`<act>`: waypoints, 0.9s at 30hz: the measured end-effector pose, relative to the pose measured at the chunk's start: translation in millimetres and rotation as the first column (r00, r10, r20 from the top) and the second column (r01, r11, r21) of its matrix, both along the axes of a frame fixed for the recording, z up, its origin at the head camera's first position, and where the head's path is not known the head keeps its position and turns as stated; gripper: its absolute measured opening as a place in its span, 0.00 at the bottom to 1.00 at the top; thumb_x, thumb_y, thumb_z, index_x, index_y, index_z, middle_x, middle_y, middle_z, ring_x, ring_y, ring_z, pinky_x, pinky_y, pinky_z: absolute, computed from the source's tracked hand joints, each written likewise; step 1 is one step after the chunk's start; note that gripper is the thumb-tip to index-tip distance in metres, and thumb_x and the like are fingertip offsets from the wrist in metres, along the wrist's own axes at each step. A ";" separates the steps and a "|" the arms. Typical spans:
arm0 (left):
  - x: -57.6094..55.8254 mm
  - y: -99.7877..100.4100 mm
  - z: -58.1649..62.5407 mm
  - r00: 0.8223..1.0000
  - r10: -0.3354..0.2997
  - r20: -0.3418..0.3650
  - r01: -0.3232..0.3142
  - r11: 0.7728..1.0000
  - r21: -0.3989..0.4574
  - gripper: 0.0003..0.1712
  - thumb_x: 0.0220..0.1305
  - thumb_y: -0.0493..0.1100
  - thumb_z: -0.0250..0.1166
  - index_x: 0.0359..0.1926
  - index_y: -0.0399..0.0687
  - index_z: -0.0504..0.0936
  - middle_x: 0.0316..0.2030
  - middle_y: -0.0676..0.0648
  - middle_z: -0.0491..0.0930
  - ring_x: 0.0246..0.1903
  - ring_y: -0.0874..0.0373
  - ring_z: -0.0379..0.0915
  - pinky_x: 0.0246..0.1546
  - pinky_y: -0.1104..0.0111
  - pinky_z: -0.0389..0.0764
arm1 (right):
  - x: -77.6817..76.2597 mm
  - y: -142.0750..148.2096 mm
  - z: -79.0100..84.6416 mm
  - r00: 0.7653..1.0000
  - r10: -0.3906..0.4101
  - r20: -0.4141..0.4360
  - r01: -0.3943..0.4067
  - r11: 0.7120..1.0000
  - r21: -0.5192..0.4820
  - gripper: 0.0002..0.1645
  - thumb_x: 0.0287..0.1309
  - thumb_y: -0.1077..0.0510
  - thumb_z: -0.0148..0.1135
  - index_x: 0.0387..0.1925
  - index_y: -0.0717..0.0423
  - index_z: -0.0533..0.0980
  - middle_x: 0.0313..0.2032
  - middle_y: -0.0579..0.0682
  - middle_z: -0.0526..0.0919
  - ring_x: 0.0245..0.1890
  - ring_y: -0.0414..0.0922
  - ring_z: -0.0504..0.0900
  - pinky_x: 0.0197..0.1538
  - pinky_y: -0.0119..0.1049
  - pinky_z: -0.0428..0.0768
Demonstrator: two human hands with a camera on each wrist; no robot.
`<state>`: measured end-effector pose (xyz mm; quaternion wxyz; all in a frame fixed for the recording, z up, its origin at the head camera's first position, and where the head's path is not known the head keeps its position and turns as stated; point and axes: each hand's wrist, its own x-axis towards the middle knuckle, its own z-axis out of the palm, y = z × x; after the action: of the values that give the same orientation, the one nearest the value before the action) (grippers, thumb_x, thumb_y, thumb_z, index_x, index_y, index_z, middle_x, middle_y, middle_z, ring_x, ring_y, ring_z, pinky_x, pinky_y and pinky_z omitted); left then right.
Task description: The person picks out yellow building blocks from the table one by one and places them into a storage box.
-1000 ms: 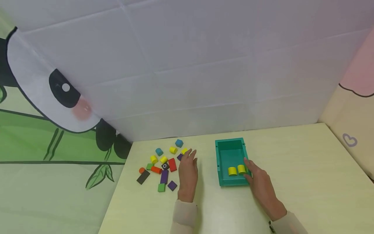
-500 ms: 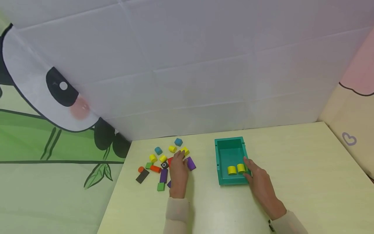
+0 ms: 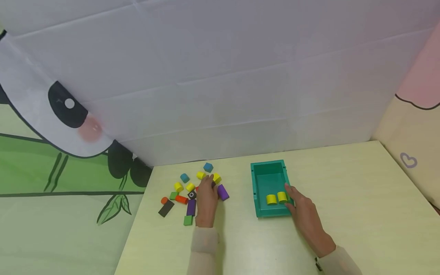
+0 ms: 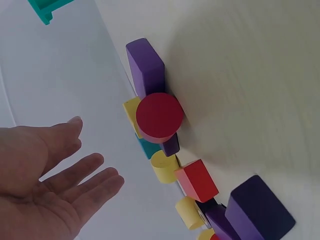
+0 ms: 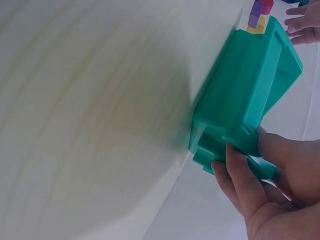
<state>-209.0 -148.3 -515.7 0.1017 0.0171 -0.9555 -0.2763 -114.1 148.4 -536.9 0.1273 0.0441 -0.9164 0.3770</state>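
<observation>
The right hand is pinching the right wall of the green box, a grip suited to steadying it. Two yellow blocks are lying in the box's near end. Left of the box, the left hand is hovering empty over loose blocks, fingers loosely spread, perhaps touching one. A blue block is resting left of the box's far end.

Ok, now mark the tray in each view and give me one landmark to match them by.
Head: tray in the lower half, right of centre.
Left wrist: only a piece of the tray, cut off at the top-left corner.
Right wrist: tray in the right half, slanting down from near the top.
Landmark: the left hand, left of centre in head, lower left in left wrist, top right in right wrist.
</observation>
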 end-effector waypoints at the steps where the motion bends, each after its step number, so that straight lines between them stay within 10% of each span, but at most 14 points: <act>1: -2.1 -1.0 -0.3 1.000 -0.005 0.004 0.005 1.000 -0.012 0.24 0.71 0.30 0.67 0.66 0.33 0.80 0.65 0.32 0.78 0.66 0.37 0.76 0.68 0.47 0.77 | 0.7 -0.8 0.0 1.000 -0.002 -0.001 0.002 1.000 -0.004 0.41 0.57 0.74 0.74 0.72 0.71 0.70 0.64 0.71 0.78 0.62 0.69 0.80 0.58 0.61 0.84; 27: -27.1 -4.9 -4.0 0.994 -0.052 0.094 0.055 0.998 -0.039 0.23 0.72 0.27 0.63 0.67 0.32 0.79 0.67 0.33 0.77 0.69 0.37 0.72 0.71 0.48 0.74 | 9.4 -9.2 -3.7 0.998 -0.045 0.031 0.045 0.999 0.009 0.42 0.57 0.73 0.74 0.72 0.68 0.69 0.66 0.70 0.77 0.61 0.68 0.81 0.57 0.62 0.84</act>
<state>-236.1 -153.3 -519.7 0.0499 0.0023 -0.9648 -0.2581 -104.7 139.1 -540.6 0.1211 0.0181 -0.9206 0.3708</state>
